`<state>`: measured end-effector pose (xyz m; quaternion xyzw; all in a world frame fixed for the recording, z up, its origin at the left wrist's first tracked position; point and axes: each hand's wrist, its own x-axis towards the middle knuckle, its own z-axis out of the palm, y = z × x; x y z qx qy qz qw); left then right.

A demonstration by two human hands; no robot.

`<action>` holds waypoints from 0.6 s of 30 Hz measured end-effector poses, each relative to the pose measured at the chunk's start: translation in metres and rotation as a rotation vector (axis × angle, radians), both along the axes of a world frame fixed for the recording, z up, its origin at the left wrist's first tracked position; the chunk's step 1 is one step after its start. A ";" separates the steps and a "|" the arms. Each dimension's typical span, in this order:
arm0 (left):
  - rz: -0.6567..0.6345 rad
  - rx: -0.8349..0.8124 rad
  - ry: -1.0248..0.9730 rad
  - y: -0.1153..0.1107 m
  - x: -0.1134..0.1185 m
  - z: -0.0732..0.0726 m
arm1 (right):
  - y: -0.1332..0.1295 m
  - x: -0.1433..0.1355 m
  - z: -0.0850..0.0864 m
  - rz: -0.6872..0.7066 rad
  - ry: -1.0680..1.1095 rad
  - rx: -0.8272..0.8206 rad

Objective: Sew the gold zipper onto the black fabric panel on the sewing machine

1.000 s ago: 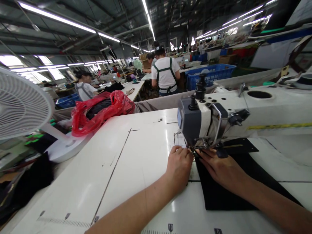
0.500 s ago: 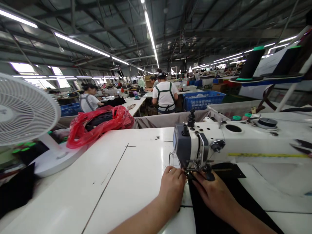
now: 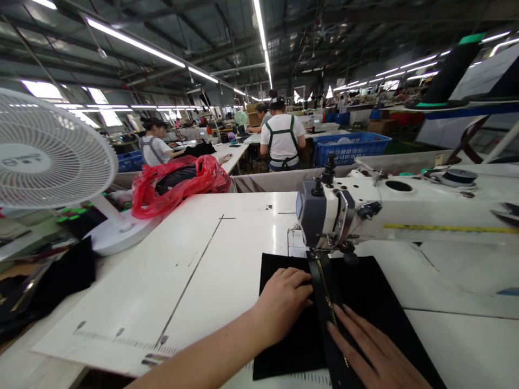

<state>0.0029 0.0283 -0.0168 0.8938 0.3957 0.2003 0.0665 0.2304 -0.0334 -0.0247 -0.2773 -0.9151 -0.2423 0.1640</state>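
A black fabric panel [image 3: 279, 354] lies on the white sewing table, its far edge near the sewing machine's [image 3: 324, 216] head. Along it runs a black zipper [image 3: 324, 286] with gold-coloured teeth, its far end under the needle area. My left hand [image 3: 281, 302] is closed over the panel just left of the zipper, fingers bent together at the tape's edge; its fingertips are partly hidden. My right hand [image 3: 368, 348] lies flat with fingers stretched along the zipper's right side, pressing on the fabric.
A white fan [image 3: 52, 156] stands at the left beside a red plastic bag [image 3: 178, 183] of dark material. Black thread cones [image 3: 450, 73] stand at the upper right. Ahead are a blue basket [image 3: 348, 148] and a person in a white shirt [image 3: 281, 135]. Dark fabric [image 3: 68, 275] lies at the left.
Both hands have drawn back toward me from the needle area. The fabric now lies spread on both sides of the zipper, which has come into view. My right hand has flattened out.
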 end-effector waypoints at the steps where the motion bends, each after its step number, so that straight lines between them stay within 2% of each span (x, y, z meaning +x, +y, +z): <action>1: -0.007 -0.003 -0.004 0.002 -0.002 0.000 | -0.001 -0.001 -0.004 -0.001 0.031 -0.015; 3: 0.010 0.008 -0.022 0.003 -0.006 0.002 | -0.001 0.000 -0.004 0.005 0.098 -0.070; 4: 0.048 0.013 -0.034 0.002 -0.007 0.003 | 0.001 0.002 0.001 0.020 0.142 -0.111; 6: 0.153 -0.004 -0.078 -0.005 -0.001 0.006 | 0.008 0.005 0.022 0.029 0.258 -0.233; 7: 0.160 -0.040 -0.111 -0.011 0.005 0.008 | 0.015 0.006 0.037 0.006 0.328 -0.308; 8: 0.109 -0.104 -0.152 -0.017 0.013 0.010 | 0.023 0.007 0.052 -0.053 0.400 -0.385; 11: -0.161 -0.343 -0.339 -0.028 0.038 0.015 | 0.049 0.009 0.092 -0.169 0.493 -0.536; 12: -0.156 -0.376 -0.405 -0.027 0.043 0.016 | 0.056 0.010 0.101 -0.164 0.484 -0.564; 14: 0.010 -0.319 -0.513 -0.019 0.047 0.017 | 0.065 0.013 0.109 -0.115 0.444 -0.584; 16: 0.160 -0.160 -0.563 -0.007 0.042 0.017 | 0.067 0.016 0.108 -0.049 0.404 -0.564; 18: 0.165 -0.010 -0.560 0.004 0.037 0.017 | 0.066 0.017 0.104 -0.007 0.368 -0.544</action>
